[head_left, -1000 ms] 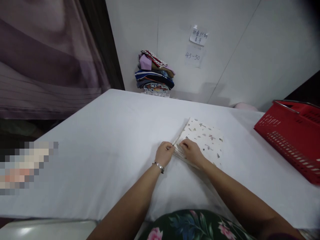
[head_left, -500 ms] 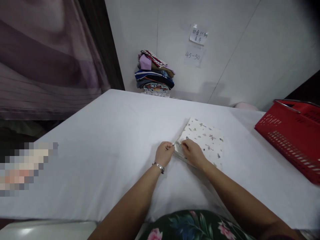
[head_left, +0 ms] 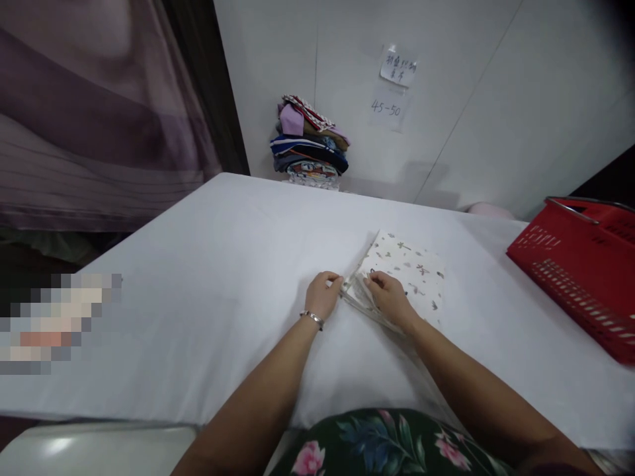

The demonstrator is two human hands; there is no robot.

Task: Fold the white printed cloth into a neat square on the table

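Observation:
A folded white cloth (head_left: 404, 254) with small printed motifs lies on the white-covered table, right of the middle. My left hand (head_left: 323, 292), with a bracelet at the wrist, pinches the cloth's near left corner between thumb and fingertips. Just right of it, my right hand (head_left: 389, 296) is closed on a fold of the same cloth near that corner, lifting it a little. My right hand and forearm hide part of the cloth's near side.
A red plastic basket (head_left: 575, 277) stands at the table's right end. Beyond the far edge rises a stack of folded fabrics (head_left: 310, 142) against the wall. Paper notes (head_left: 397, 69) hang above. A curtain (head_left: 99, 119) is at the left, a pale seat (head_left: 104, 449) at the near left.
My right hand has raised the fold slightly and drawn it a bit away from the left hand. The left hand keeps its pinch at the corner. The view has shifted slightly.

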